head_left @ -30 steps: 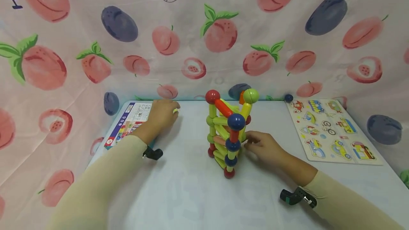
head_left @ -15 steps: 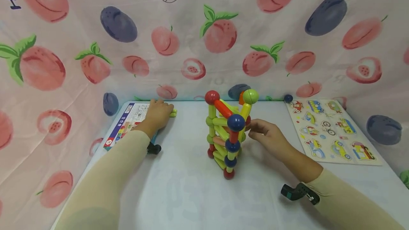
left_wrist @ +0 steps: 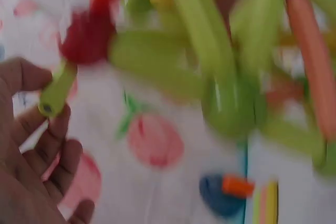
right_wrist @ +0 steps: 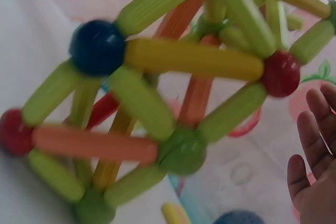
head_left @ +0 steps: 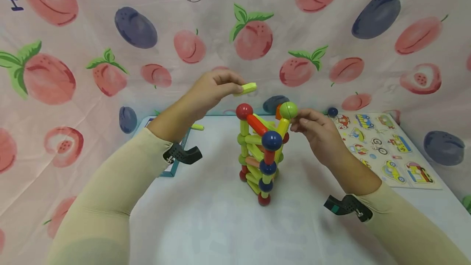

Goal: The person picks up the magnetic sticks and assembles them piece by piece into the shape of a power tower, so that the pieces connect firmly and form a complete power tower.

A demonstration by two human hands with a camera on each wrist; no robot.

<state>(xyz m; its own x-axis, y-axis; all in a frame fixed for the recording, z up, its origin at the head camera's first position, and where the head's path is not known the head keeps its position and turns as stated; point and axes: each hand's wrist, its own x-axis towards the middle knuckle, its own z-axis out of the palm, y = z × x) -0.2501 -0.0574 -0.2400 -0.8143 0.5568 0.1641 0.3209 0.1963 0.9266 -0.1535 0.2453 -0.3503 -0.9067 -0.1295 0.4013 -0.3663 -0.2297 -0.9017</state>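
A tower of magnetic rods and balls (head_left: 254, 140) stands upright mid-table, with red, dark blue and green balls joined by mostly yellow-green rods. Above its red top ball (head_left: 244, 111), my left hand (head_left: 209, 91) pinches a short yellow-green rod (head_left: 248, 88) between thumb and fingers. That rod (left_wrist: 56, 92) appears close to the red ball (left_wrist: 88, 38) in the left wrist view; contact cannot be told. Beside the light green top ball (head_left: 288, 110) is my right hand (head_left: 318, 132), fingers loosely bent. Its visible fingers (right_wrist: 315, 129) look relaxed in the right wrist view.
A flat printed box (head_left: 171, 169) lies at the left, partly behind the left arm, with a loose yellow-green rod (head_left: 197, 127) near it. At the right lies a picture puzzle board (head_left: 386, 150), a dark blue ball (head_left: 333, 112) by its far corner. Fruit-print cloth hangs behind.
My left hand has risen from beside the box and moved right, carrying a yellow-green rod above the tower. My right hand has moved up along the tower to its light green top ball.
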